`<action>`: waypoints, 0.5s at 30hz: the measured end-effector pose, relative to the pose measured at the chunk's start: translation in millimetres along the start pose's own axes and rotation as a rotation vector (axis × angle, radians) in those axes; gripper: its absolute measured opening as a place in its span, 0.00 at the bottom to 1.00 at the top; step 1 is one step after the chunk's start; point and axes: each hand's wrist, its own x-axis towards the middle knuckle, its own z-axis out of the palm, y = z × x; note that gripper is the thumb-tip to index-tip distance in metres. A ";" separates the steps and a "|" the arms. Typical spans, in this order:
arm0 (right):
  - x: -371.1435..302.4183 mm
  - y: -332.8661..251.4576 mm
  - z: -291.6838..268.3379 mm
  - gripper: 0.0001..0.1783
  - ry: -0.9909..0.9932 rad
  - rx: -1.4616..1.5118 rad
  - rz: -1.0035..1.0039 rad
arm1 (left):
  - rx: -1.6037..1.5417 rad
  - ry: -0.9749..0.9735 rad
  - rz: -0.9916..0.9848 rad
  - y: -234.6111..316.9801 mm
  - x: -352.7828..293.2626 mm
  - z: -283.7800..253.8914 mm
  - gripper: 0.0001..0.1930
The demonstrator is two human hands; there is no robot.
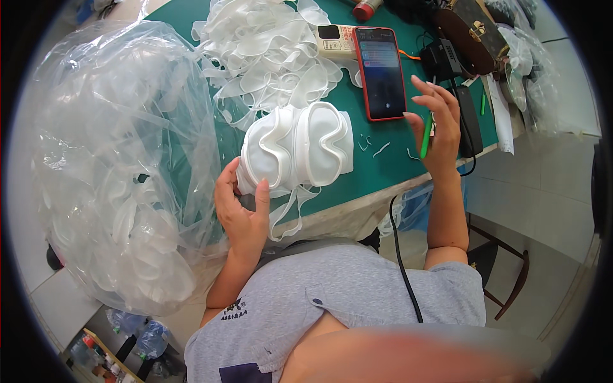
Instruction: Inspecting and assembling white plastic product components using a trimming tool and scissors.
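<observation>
Two white, oval, padded pieces (297,147) with raised wavy rims lie side by side near the table's front edge. Thin white straps (290,214) hang from them over the edge. My left hand (244,207) rests at their lower left corner, thumb and fingers spread, fingertips touching the side. My right hand (440,124) is raised to the right of the phone, with a slim green-handled tool (426,135) held between thumb and palm. The other fingers of that hand are stretched out. The tool's working end is hidden by the hand.
A heap of white straps (274,57) lies behind the pieces on the green table mat (377,169). A large clear bag (121,166) of white pieces fills the left. A red-cased phone (383,76), black adapter (440,60), brown bag (476,32) and thread scraps (381,149) are at the right.
</observation>
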 end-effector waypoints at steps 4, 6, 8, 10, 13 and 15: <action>-5.8 -5.8 -7.3 0.10 0.040 -0.011 0.011 | 0.091 -0.020 -0.001 5.3 -0.3 -3.3 0.25; -7.9 -13.5 -8.6 0.09 0.012 0.102 0.083 | 0.088 -0.007 0.010 4.7 -1.1 -1.7 0.24; -8.5 -25.1 -8.0 0.08 -0.019 0.225 0.153 | 0.094 0.012 0.017 3.8 -0.9 -2.7 0.23; -9.1 -39.8 -5.3 0.08 -0.215 0.520 0.260 | 0.133 -0.038 0.043 2.3 -1.5 -7.5 0.22; -6.1 -62.2 3.2 0.08 -0.332 0.568 0.176 | -0.070 -0.029 0.042 -5.3 -1.7 -4.5 0.21; -3.5 -72.1 9.1 0.11 -0.327 0.538 0.030 | -0.200 -0.125 0.073 -1.9 0.8 -3.9 0.20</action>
